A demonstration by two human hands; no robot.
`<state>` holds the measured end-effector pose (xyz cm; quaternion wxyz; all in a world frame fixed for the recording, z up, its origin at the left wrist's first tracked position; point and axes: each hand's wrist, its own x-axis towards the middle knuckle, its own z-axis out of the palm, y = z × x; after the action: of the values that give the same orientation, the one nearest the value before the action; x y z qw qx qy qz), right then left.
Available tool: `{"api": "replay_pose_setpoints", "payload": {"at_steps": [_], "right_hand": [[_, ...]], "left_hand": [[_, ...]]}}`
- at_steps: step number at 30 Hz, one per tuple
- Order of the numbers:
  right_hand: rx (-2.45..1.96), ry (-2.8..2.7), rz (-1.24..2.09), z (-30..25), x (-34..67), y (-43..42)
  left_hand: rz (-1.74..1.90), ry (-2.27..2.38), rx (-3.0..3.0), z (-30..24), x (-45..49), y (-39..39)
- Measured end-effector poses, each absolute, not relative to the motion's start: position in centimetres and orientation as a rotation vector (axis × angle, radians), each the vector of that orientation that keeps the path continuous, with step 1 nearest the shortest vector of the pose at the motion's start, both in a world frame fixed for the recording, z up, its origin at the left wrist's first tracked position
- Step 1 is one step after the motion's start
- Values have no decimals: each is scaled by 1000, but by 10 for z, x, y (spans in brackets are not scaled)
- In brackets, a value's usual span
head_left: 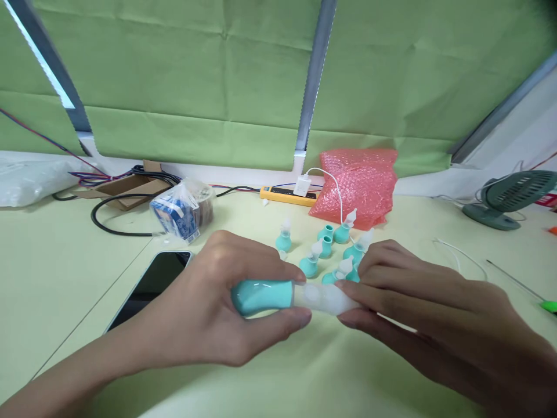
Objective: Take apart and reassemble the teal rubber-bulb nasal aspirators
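My left hand [235, 296] grips a teal squeeze bulb [263, 295] lying sideways between thumb and fingers, its neck pointing right. Pinched in the fingertips of my right hand [413, 302] is a translucent white nozzle [324, 296], lined up with the bulb and meeting its neck. How deep the nozzle sits in the neck I cannot tell. Behind the hands stand several more teal bulbs. One with a nozzle [283, 241] is at the left, another bulb with a nozzle [308, 266] is nearer, and an open-necked bulb [325, 247] has no nozzle. My right fingers partly cover others.
A phone [152, 284] lies left of my left hand. Farther back are a bagged blue box [176, 215], a cardboard box [126, 188], a yellow power strip [285, 196] and a pink bubble-wrap bag [357, 188]. At right are a fan [513, 194] and a green-handled screwdriver [548, 306].
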<state>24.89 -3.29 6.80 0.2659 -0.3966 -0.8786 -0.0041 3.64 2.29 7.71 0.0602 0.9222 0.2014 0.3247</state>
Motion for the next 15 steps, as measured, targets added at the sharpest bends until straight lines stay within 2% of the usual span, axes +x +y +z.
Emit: {"api": "replay_pose_setpoints", "payload": {"at_steps": [15], "right_hand": [[-1065, -2351, 87, 72, 250, -35]], "left_hand": [[1006, 580, 2762, 79, 38, 23]]}}
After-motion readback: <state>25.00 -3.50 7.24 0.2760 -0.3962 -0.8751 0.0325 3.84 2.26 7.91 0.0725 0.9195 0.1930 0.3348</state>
